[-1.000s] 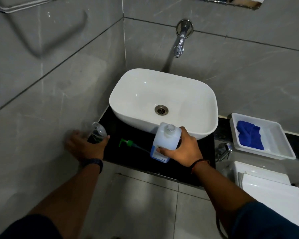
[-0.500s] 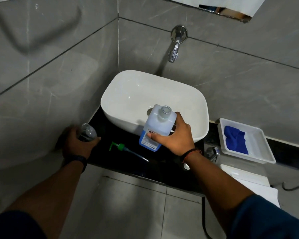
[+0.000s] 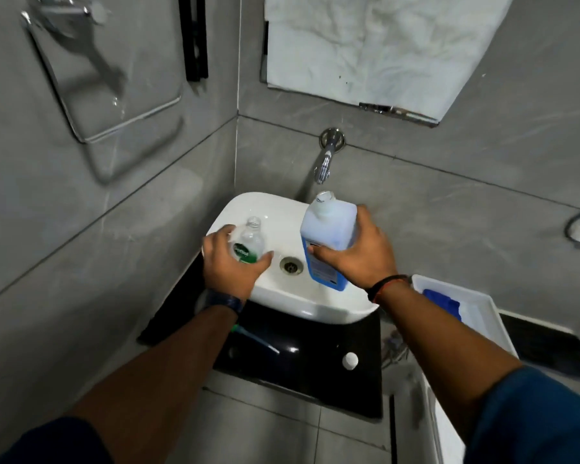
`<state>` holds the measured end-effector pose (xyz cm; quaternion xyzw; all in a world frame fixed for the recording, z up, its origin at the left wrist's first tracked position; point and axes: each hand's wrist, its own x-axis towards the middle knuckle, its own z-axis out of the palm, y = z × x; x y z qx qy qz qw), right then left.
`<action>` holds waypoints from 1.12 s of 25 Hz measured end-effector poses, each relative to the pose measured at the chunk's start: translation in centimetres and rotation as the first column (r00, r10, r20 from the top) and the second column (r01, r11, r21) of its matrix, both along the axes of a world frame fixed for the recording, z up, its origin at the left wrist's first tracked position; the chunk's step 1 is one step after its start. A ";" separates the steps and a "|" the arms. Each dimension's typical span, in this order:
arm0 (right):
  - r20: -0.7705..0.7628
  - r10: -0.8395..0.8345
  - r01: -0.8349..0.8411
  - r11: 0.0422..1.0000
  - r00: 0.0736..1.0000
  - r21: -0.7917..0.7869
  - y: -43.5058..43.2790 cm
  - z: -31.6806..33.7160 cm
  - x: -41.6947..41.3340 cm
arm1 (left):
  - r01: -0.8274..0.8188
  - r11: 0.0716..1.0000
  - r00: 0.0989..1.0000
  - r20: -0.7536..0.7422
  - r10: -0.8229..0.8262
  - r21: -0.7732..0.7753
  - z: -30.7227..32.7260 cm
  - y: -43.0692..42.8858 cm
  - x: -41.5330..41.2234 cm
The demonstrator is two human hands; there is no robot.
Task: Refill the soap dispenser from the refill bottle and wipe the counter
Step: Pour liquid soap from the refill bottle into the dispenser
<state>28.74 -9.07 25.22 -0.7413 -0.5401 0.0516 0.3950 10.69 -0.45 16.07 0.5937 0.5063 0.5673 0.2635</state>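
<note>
My left hand [image 3: 230,262] grips a small clear soap dispenser bottle [image 3: 249,241] with a green label, its neck uncapped, held upright over the white basin [image 3: 295,306]. My right hand [image 3: 359,251] holds the white refill bottle [image 3: 329,226] with a blue label, cap off, upright over the right side of the basin. The two bottles are apart, with the drain [image 3: 291,265] between them. The green pump head [image 3: 248,333] with its tube lies on the black counter [image 3: 315,380] under my left forearm. A blue cloth [image 3: 442,303] lies in a white tray [image 3: 482,316] to the right.
A chrome tap [image 3: 325,162] juts from the wall above the basin. A white cap [image 3: 350,360] lies on the counter's front right. A white towel [image 3: 375,45] hangs above, and a chrome towel ring [image 3: 91,105] is on the left wall.
Both hands have lifted their bottles off the counter and brought them over the basin. The dispenser moved right from the counter's left corner; the view tilted upward.
</note>
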 end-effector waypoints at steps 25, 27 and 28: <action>0.738 0.013 0.178 0.967 0.675 -0.180 -3.6 17.0 5.2 | 0.095 0.991 0.995 -0.034 -0.092 0.090 14.7 -5.6 9.1; 0.750 0.025 0.171 0.968 0.661 -0.183 -3.7 17.4 5.3 | 0.098 0.991 0.995 -0.038 -0.095 0.094 14.9 -5.6 9.3; 0.753 0.034 0.165 0.968 0.657 -0.187 -3.8 17.5 5.3 | 0.099 0.991 0.995 -0.040 -0.095 0.093 14.9 -5.6 9.3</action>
